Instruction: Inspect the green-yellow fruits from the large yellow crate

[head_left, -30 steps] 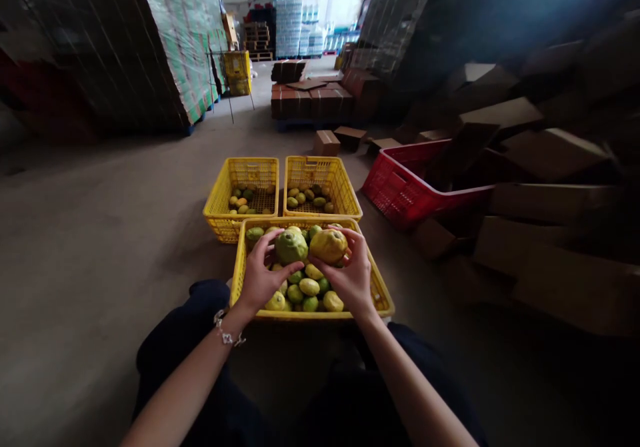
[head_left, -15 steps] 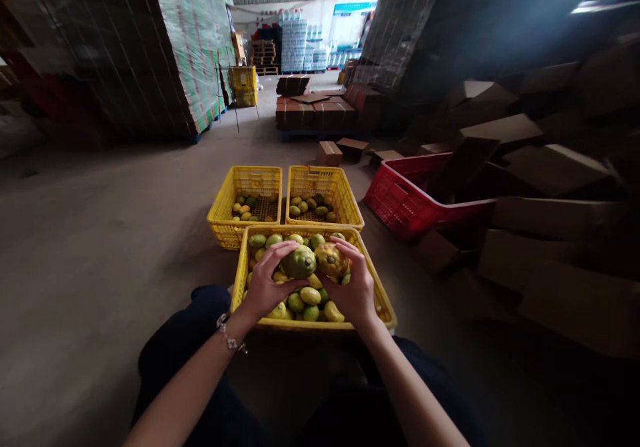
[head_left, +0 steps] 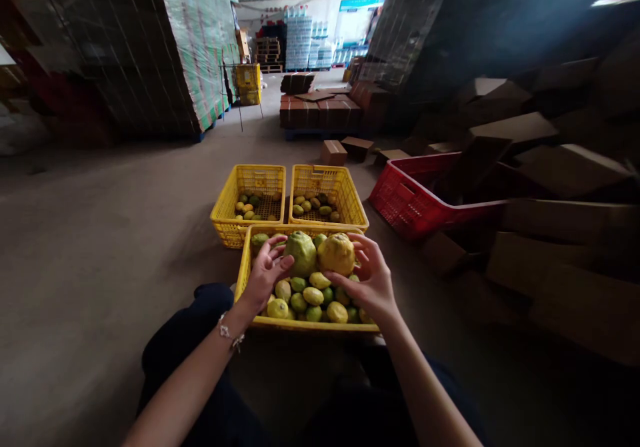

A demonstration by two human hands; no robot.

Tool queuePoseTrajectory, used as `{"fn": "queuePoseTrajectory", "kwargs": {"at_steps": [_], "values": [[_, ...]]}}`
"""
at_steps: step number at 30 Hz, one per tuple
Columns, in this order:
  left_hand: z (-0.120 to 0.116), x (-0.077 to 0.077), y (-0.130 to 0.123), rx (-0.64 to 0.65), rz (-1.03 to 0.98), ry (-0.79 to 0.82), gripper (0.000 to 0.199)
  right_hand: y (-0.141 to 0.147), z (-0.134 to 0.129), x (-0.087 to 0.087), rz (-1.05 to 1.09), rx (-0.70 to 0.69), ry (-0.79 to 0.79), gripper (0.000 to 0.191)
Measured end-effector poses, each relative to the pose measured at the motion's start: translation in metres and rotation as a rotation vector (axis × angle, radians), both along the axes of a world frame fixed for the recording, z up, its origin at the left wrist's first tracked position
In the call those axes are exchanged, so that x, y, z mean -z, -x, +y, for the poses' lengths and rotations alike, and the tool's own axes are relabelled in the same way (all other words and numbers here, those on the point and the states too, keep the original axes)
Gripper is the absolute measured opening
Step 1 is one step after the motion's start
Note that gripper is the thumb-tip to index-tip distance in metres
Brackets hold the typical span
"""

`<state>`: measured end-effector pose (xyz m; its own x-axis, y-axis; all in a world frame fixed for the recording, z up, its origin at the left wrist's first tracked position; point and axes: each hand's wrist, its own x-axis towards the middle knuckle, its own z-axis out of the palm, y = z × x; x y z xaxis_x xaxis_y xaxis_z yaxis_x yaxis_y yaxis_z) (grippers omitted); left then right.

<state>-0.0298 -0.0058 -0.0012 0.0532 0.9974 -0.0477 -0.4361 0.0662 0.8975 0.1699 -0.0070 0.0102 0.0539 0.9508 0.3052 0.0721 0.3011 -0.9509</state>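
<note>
My left hand (head_left: 266, 275) is closed around a green, bumpy citrus fruit (head_left: 301, 254). In my right hand (head_left: 369, 275) is a yellow citrus fruit (head_left: 337, 254) of similar size, gripped between thumb and fingers. The two fruits are side by side, almost touching, above the front yellow crate (head_left: 316, 326). Below them, that crate holds many smaller green and yellow fruits, among them a pale yellow one (head_left: 313, 296). The back of the pile is partly hidden by my hands and the held fruits.
Behind stand two yellow crates, the left one (head_left: 215, 219) and the right one (head_left: 364, 217), each with several fruits at the bottom. A red crate (head_left: 395, 200) with cardboard stands to the right. Cardboard boxes (head_left: 334, 152) and wrapped stacks (head_left: 200, 47) lie further back.
Both fruits have been turned in my hands, so their stem ends no longer face me. My right hand has shifted slightly right, and the whole view has moved a little.
</note>
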Motion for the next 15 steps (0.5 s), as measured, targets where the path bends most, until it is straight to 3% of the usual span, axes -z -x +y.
{"fn": "queuePoseTrajectory", "kwargs": {"at_steps": [3,8,15], "values": [[-0.001,0.0,-0.002,-0.001,-0.074,0.117,0.062,0.002,-0.001,-0.003,0.185,-0.037,0.157,0.056],[-0.002,0.0,-0.006,-0.021,-0.1,0.185,0.055,0.006,0.0,-0.001,0.285,-0.093,0.289,0.043],[-0.006,-0.001,-0.012,0.015,-0.072,0.226,0.063,0.02,0.001,0.006,0.342,-0.081,0.393,0.052]]}}
